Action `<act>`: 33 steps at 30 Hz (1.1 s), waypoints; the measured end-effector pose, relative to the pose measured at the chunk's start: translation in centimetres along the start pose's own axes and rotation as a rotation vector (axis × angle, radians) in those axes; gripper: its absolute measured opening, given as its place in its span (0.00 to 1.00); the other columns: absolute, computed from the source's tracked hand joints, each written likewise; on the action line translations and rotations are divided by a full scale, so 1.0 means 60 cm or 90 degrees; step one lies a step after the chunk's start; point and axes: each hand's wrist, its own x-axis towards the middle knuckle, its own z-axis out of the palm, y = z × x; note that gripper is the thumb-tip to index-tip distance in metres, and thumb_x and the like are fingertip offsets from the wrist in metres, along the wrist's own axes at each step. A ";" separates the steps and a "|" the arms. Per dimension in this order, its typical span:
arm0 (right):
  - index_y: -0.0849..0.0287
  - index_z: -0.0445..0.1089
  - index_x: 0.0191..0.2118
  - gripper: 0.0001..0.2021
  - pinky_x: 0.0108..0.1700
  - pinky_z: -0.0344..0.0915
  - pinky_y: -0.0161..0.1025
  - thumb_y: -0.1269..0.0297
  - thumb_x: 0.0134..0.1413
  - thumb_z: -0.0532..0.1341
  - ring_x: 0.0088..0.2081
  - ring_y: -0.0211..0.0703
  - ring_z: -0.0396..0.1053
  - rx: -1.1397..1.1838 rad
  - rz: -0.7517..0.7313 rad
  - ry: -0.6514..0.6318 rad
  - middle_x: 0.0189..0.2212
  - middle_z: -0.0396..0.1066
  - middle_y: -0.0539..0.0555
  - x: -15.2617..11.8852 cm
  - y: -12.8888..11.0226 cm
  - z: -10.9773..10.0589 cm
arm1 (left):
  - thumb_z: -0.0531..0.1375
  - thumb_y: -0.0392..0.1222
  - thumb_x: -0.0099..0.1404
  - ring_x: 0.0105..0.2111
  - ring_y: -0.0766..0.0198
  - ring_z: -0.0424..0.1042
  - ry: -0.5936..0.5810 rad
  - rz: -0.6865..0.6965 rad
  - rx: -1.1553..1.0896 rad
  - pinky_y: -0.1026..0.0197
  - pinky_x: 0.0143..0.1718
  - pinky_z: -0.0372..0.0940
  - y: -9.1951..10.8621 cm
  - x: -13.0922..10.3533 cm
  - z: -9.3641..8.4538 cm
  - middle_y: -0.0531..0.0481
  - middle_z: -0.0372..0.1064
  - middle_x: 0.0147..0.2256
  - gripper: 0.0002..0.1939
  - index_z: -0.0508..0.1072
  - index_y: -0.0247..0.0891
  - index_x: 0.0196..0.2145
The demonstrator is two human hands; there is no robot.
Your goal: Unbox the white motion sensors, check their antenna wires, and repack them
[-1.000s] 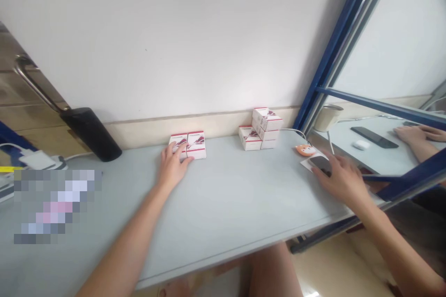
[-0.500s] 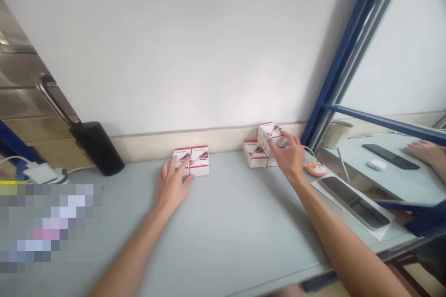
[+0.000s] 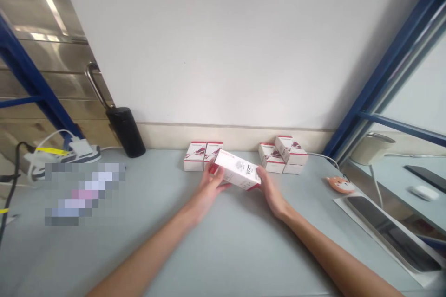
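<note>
Both my hands hold a small white cardboard box (image 3: 239, 170) with red edges and printed codes on its side. It is tilted above the desk. My left hand (image 3: 209, 185) grips its left end and my right hand (image 3: 272, 190) its right end. Just behind it, a white-and-red box (image 3: 195, 157) stands beside a matching box (image 3: 213, 149), partly covered by the held one. Over to the right, a similar box (image 3: 272, 157) stands against a small stack, whose upper box (image 3: 291, 150) rests on a lower box (image 3: 294, 168).
A black cylinder (image 3: 126, 132) stands near the wall at left, by a power strip (image 3: 81, 152) with cables. A blurred patch (image 3: 85, 194) covers part of the left desk. An orange animal-faced item (image 3: 340, 184) and a dark phone (image 3: 393, 232) lie at right, near a blue frame (image 3: 374, 65).
My right hand has left the right-hand stack and come toward the middle. My left hand has left the left pair. Both now hold one box between them. The view has shifted.
</note>
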 end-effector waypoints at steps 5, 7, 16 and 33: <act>0.50 0.68 0.58 0.21 0.63 0.66 0.53 0.43 0.73 0.51 0.58 0.52 0.71 -0.088 0.039 -0.125 0.58 0.73 0.56 -0.015 -0.036 -0.014 | 0.64 0.63 0.70 0.61 0.47 0.73 0.032 0.083 0.017 0.46 0.57 0.72 0.021 -0.006 0.004 0.40 0.69 0.64 0.37 0.59 0.51 0.69; 0.48 0.58 0.68 0.25 0.66 0.64 0.56 0.46 0.73 0.54 0.65 0.54 0.66 -0.124 -0.042 -0.089 0.67 0.64 0.59 -0.015 -0.045 -0.014 | 0.72 0.59 0.63 0.60 0.47 0.73 0.047 0.173 0.123 0.47 0.58 0.71 0.025 -0.009 0.006 0.42 0.71 0.62 0.40 0.63 0.51 0.67; 0.48 0.59 0.68 0.25 0.53 0.75 0.54 0.55 0.70 0.61 0.53 0.55 0.76 -0.308 -0.333 -0.159 0.58 0.74 0.61 0.023 -0.078 0.011 | 0.69 0.49 0.68 0.58 0.50 0.72 0.142 0.395 0.515 0.47 0.61 0.70 0.014 -0.024 0.004 0.44 0.68 0.56 0.33 0.66 0.57 0.68; 0.50 0.72 0.53 0.16 0.40 0.73 0.43 0.54 0.76 0.49 0.39 0.47 0.76 -0.220 -0.317 0.097 0.41 0.78 0.55 -0.005 -0.038 -0.017 | 0.71 0.44 0.66 0.57 0.51 0.73 0.045 0.521 0.725 0.47 0.58 0.74 0.028 -0.033 0.016 0.44 0.66 0.57 0.35 0.63 0.56 0.66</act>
